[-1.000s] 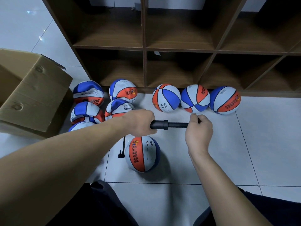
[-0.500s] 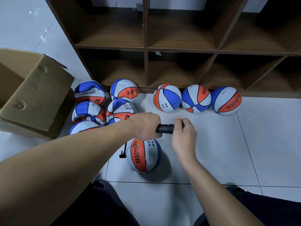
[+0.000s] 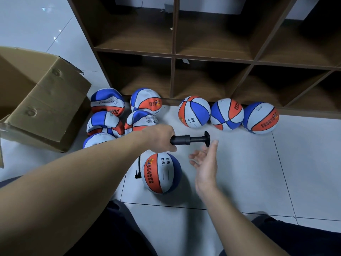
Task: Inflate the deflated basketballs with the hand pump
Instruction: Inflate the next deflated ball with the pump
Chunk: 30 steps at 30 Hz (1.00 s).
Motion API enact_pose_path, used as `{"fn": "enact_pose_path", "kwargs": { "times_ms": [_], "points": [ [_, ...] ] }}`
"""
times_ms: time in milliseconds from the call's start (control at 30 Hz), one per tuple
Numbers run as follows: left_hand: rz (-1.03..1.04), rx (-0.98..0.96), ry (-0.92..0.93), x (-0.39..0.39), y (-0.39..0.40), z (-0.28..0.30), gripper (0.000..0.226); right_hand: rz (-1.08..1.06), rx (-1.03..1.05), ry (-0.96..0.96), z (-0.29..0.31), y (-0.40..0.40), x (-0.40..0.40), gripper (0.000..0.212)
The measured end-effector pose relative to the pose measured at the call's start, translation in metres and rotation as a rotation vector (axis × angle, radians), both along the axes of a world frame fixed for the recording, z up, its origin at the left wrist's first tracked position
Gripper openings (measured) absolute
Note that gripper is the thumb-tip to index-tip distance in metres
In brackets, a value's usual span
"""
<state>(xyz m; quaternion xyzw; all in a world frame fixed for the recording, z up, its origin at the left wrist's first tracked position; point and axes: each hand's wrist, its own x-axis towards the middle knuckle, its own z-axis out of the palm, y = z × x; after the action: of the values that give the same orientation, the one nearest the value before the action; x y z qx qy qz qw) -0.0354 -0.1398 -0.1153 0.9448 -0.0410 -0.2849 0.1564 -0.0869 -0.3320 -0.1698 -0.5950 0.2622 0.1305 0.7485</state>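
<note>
My left hand [image 3: 160, 138] grips the barrel of a black hand pump [image 3: 190, 139], held level above the floor with its T-handle pointing right. From the pump a black hose [image 3: 138, 168] hangs down beside a round orange, white and blue basketball [image 3: 161, 172] on the tiles. My right hand [image 3: 205, 159] is off the pump, just below the handle, palm turned up and fingers spread. Several crumpled, deflated balls [image 3: 105, 122] lie at the left. Three round balls [image 3: 227, 114] stand in a row by the shelf.
A brown wooden cubby shelf [image 3: 173, 56] stands along the back. An open cardboard box [image 3: 42, 100] sits at the left, next to the deflated balls. My dark trouser legs [image 3: 110, 233] fill the bottom edge. White floor tiles [image 3: 304, 163] lie bare at the right.
My right hand pushed the pump handle in toward the barrel, then let go and dropped below it with the palm open. My left hand kept its grip on the pump.
</note>
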Motion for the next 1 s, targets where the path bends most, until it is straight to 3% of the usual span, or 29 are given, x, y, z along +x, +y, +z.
{"fn": "enact_pose_path", "kwargs": {
  "times_ms": [67,133,167,267,367,467,567,800,1000],
  "points": [
    [0.029,-0.007,-0.005,-0.001,0.003,0.0,0.028,0.158,-0.19,-0.044,-0.014,0.01,-0.018,0.054],
    [0.044,-0.001,-0.014,-0.002,0.004,0.0,0.029,0.482,-0.407,-0.184,-0.026,0.021,-0.034,0.021],
    [0.05,0.0,-0.015,-0.003,0.004,0.0,0.03,0.681,-0.513,-0.262,-0.031,0.026,-0.039,0.014],
    [0.072,-0.024,-0.02,-0.003,0.004,0.0,0.03,1.19,-0.865,-0.548,-0.045,0.04,-0.041,0.052],
    [0.085,-0.013,-0.047,-0.004,0.006,-0.002,0.03,1.434,-1.068,-0.713,-0.051,0.043,-0.036,0.076],
    [0.096,0.089,-0.099,-0.005,0.018,-0.008,0.034,1.381,-1.256,-0.741,-0.053,0.031,-0.03,0.108],
    [0.157,0.149,-0.099,-0.007,0.036,-0.014,0.03,1.28,-1.392,-0.584,-0.054,0.015,-0.021,0.133],
    [0.272,0.113,0.089,-0.027,0.039,-0.045,0.03,1.031,-1.225,-0.359,-0.062,-0.03,-0.003,0.133],
    [0.4,-0.171,0.191,-0.04,0.014,-0.081,0.034,0.94,-1.187,-0.4,-0.068,-0.031,-0.005,0.127]
  ]
}}
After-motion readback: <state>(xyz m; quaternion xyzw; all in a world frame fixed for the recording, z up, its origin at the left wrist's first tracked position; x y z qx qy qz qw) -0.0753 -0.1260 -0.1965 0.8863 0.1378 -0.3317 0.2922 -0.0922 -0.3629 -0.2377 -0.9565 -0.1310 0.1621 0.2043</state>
